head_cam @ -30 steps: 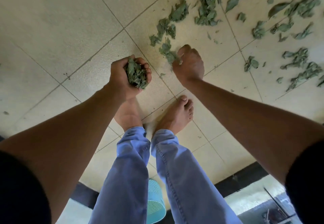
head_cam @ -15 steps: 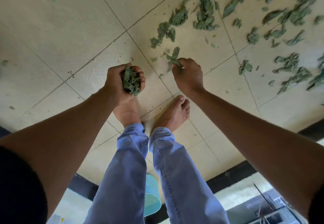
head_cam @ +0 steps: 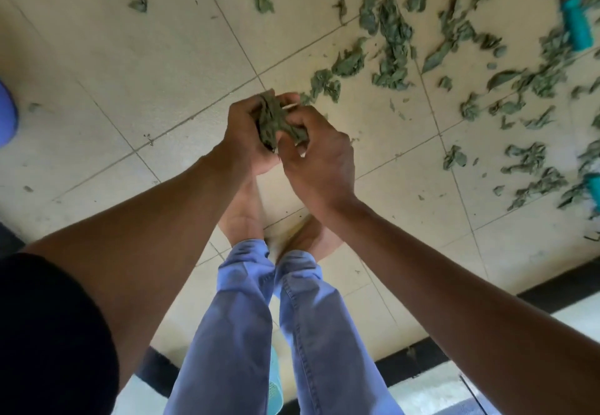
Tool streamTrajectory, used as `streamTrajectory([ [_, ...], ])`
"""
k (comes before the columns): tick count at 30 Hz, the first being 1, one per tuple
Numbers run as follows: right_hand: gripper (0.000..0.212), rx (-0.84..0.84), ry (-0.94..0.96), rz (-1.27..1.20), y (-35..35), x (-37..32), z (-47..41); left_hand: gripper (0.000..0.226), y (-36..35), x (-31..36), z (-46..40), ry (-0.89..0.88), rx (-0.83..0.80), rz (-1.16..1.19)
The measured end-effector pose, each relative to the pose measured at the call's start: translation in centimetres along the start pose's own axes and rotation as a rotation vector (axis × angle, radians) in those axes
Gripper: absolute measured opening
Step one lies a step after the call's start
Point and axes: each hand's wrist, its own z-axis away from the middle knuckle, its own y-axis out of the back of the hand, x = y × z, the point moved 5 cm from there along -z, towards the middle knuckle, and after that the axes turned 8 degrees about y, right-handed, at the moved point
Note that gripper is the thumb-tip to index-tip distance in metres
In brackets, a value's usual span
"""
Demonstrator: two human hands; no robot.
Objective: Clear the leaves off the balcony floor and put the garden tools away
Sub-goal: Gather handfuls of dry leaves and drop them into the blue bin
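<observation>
Basically, nearest the camera were the person's blue trouser legs (head_cam: pixel 253 323) and bare feet (head_cam: pixel 242 216) on the cream tiled floor (head_cam: pixel 130 67). A teal mesh basket (head_cam: pixel 276 385) showed just behind the legs, mostly hidden. Directly above the feet, both hands met. Left hand (head_cam: pixel 242 135) was cupped around a wad of green leaves (head_cam: pixel 274 119); right hand (head_cam: pixel 319 158) was curled against the same wad from the other side, fingers pinching into it. Wad was held off the floor, between the two palms. Beyond the hands and to their right, loose leaves (head_cam: pixel 389 44) were scattered over several tiles, densest up and right of the hands, with a few strays (head_cam: pixel 138 4) up and left. Furthest from the hands, at the top right corner, a teal-handled garden tool (head_cam: pixel 576 25) with a dark head lay among the leaves; blurred, exact type unclear. Another teal object (head_cam: pixel 594 189) poked in at the right edge.
</observation>
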Motion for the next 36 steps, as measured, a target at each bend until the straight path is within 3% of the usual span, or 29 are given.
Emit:
streamTrajectory([
  [9,0.018,0.186,0.069,0.103,1.4,5.3,1.2,0.025,4.8,-3.3,-0.3,0.056,-0.116,0.153],
  [14,0.022,-0.029,-0.048,0.387,-0.7,13.2,-0.4,0.025,6.6,-4.3,-1.3,0.069,-0.175,0.12],
  [17,0.037,-0.199,-0.025,0.467,-4.1,16.2,-1.1,0.025,7.4,-4.2,-2.0,0.072,-0.17,0.073],
  [20,0.032,-0.18,-0.023,0.408,-6.4,17.1,-2.0,0.026,7.9,-4.0,-2.2,0.096,-0.15,0.043],
  [24,0.01,-0.147,-0.06,0.344,-6.8,17.0,-3.1,0.028,8.5,-4.2,-1.4,0.149,-0.129,0.036],
  [27,0.013,-0.156,-0.13,0.322,-5.5,16.6,-3.6,0.031,8.4,-4.1,-0.2,0.198,-0.125,0.059],
  [30,0.012,-0.063,-0.159,0.189,-3.0,14.1,-3.7,0.037,7.9,-3.7,1.1,0.224,-0.141,0.058],
  [36,0.011,0.122,0.077,-0.149,1.0,3.6,-0.5,0.042,5.4,-2.4,2.0,0.157,-0.099,0.11],
])
